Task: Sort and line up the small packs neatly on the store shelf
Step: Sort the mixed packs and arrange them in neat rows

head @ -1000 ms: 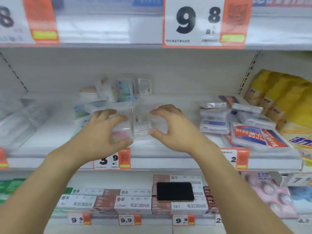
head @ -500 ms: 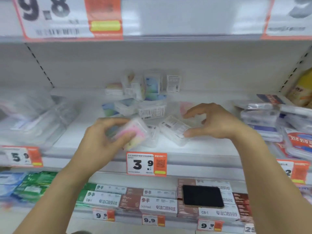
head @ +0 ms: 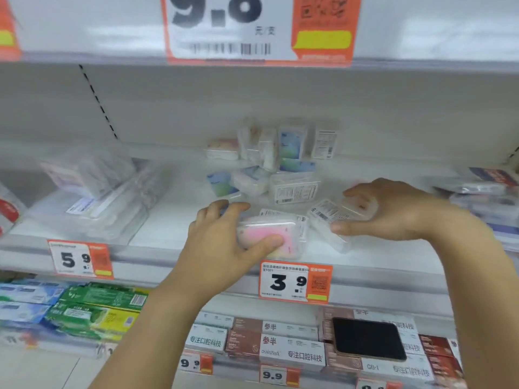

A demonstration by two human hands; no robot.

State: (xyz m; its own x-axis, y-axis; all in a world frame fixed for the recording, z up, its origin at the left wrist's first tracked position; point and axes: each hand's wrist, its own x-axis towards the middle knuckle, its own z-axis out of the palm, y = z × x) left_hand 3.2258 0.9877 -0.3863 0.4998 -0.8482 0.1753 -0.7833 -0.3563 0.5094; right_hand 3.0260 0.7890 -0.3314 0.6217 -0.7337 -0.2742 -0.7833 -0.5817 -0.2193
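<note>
Just above the 3.9 price tag (head: 295,282), at the front edge of the shelf (head: 174,217), my left hand (head: 224,248) grips a clear pack with a pink insert (head: 266,237): my thumb presses across its front face and my fingers curl over its top and far side. The pack rests low on the shelf board, tilted slightly toward me. Up and to the right of the tag, my right hand (head: 393,211) holds a second clear pack (head: 337,217), thumb under its near edge and fingers hooked over its far end; this one lies at a slant with its printed label facing up. The two packs sit just beside each other, and another labelled pack (head: 273,212) peeks out behind the pink one. Farther back from the tag, a loose jumble of small packs (head: 269,167) stands and leans against the back wall, some upright, some flat. Left of the tag, a heap of larger clear bags (head: 92,192) lies above the 5.9 tag (head: 80,259). Below the tag, on the lower shelf, a black phone (head: 368,342) rests on boxed toothpaste (head: 280,346).
</note>
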